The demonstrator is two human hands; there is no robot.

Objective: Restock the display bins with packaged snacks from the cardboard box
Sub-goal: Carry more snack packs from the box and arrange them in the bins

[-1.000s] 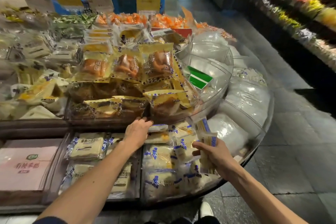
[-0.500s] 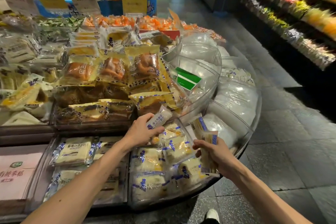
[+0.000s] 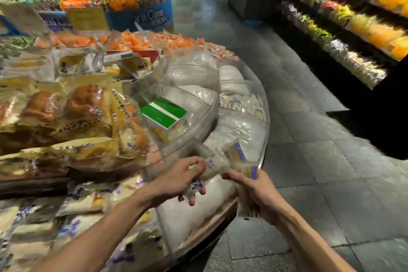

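Head view: your left hand (image 3: pixel 176 181) curls its fingers round a small white snack packet with blue print (image 3: pixel 215 166), held over the curved clear plastic display bin (image 3: pixel 266 115) at the stand's front edge. Just beside it, your right hand (image 3: pixel 258 190) grips a bundle of matching white-and-blue packets (image 3: pixel 244 204), fingers wrapped round them. A green box with a white stripe (image 3: pixel 164 112) lies in a clear bin behind.

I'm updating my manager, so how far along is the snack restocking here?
Done: bread packs are heaped; blue-and-white packets crowd the front. In hand: left hand holds one snack packet, right hand grips a bunch of packets. Left: the clear bin with the green box looks nearly bare; the cardboard box is out of view.
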